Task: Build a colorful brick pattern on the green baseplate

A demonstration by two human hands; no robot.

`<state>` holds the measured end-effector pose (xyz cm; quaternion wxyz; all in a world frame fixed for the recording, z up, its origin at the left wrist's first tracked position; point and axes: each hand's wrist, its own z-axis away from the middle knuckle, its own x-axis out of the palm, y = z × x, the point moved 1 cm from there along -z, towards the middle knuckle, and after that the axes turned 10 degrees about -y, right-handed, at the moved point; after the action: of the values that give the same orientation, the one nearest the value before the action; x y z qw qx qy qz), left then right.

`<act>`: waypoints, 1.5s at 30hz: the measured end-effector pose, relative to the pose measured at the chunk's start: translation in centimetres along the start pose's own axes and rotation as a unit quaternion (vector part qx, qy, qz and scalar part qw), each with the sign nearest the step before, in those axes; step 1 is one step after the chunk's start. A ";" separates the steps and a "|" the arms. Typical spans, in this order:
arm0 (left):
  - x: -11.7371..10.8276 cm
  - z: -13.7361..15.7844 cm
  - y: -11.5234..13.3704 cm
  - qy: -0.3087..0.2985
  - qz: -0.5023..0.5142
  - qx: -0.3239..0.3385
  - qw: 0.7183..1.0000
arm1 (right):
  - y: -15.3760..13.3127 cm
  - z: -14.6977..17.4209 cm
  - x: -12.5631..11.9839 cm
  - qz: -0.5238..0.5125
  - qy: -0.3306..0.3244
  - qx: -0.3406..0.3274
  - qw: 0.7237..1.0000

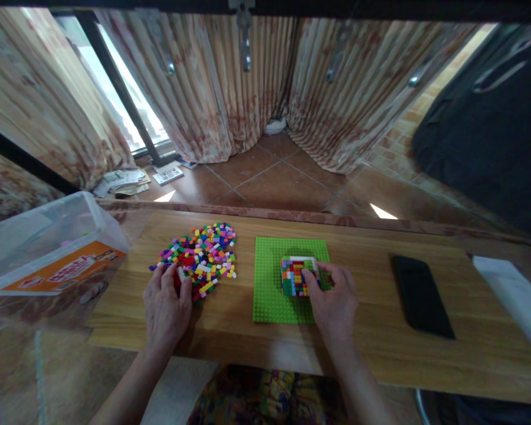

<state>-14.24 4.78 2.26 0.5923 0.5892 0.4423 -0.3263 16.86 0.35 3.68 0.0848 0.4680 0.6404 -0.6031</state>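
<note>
A loose pile of small toy bricks (pixel 212 248) in many colours lies left of the middle of the table. My left hand (pixel 168 298) rests at its near left edge, fingers apart, with red and white bricks between thumb and fingers. On a green studded baseplate (pixel 268 307) stands a low, squarish block built of multicoloured bricks (pixel 294 277), with a white row along its far side. My right hand (pixel 336 295) grips this block at its right side, thumb over the top and fingers around the edge. Those fingers partly hide the block's right side.
The wooden table (pixel 230 336) also bears a black phone-like slab (pixel 422 295) and a white sheet (pixel 513 295) on the right. A clear plastic box (pixel 110 221) with an orange label stands at the left. Curtains (pixel 194 88) hang beyond the tiled floor.
</note>
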 end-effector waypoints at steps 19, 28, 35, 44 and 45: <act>0.1 0.1 -0.1 0.001 -0.003 0.002 1.000 | 0.9 -2.6 1.8 0.012 -0.056 0.027 0.998; 0.2 0.1 -0.1 0.003 -0.010 0.009 1.000 | 0.4 -2.5 2.1 0.003 -0.084 0.054 0.995; 0.3 0.2 -0.3 0.023 0.015 0.021 0.999 | 2.0 -2.7 1.3 -0.087 -0.085 0.076 0.990; 0.7 0.3 -0.5 0.040 0.003 0.033 0.999 | -6.3 1.7 -8.3 -0.265 -0.140 -0.037 0.953; 0.7 0.3 -0.5 0.040 0.001 0.034 0.999 | -7.5 3.3 -9.5 -0.233 -0.170 -0.072 0.955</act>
<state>-14.42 4.50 1.42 0.5544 0.6216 0.4537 -0.3168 15.31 -5.91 14.40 0.0829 0.1891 0.7497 -0.6287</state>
